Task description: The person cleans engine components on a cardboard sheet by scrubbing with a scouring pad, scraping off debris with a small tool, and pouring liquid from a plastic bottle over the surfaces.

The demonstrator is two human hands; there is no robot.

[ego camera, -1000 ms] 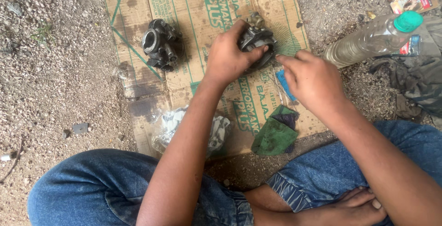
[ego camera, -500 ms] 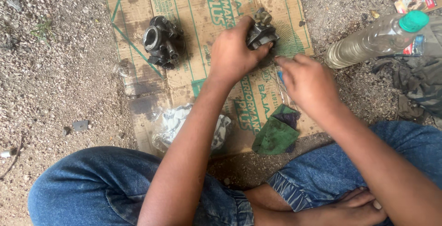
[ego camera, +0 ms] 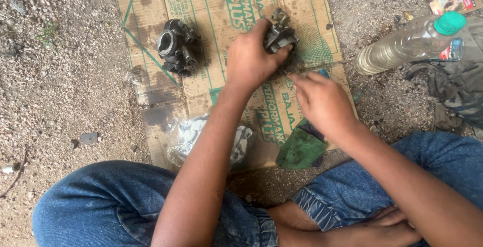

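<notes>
Dark metal carburetor part [ego camera: 279, 36] on cardboard sheet [ego camera: 221, 10] at 12 o'clock, left hand [ego camera: 251, 58] fingers clamped on it; right hand [ego camera: 322, 101] fingers pinched together just beside, contents hidden. Second carburetor [ego camera: 177, 47] at 10 o'clock, plastic bottle [ego camera: 410, 43] at 2 o'clock

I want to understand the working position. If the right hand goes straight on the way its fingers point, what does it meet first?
The right hand points up-left, so it would probably meet the dark metal part held by the left hand, perhaps touching that hand's fingertips first; depth is unclear.
</notes>
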